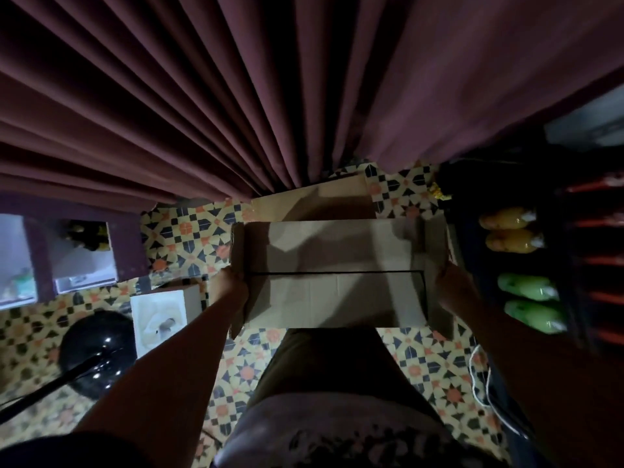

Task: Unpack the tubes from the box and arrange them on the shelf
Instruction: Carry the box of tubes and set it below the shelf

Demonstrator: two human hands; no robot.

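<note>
A brown cardboard box (334,275) hangs above the patterned tile floor, right in front of me, its top flaps folded inward with a dark slit across the middle. My left hand (233,282) grips its left side and my right hand (450,285) grips its right side. What is inside the box is hidden. To the right stands a dark shelf (574,265) holding two yellow tubes (510,231) and two green tubes (530,302), with red items further right.
A dark red curtain (236,96) hangs just beyond the box. On the left floor are a purple cabinet (77,255), a white box (158,319) and a black lamp base (98,352). A white cord (479,376) lies at the right.
</note>
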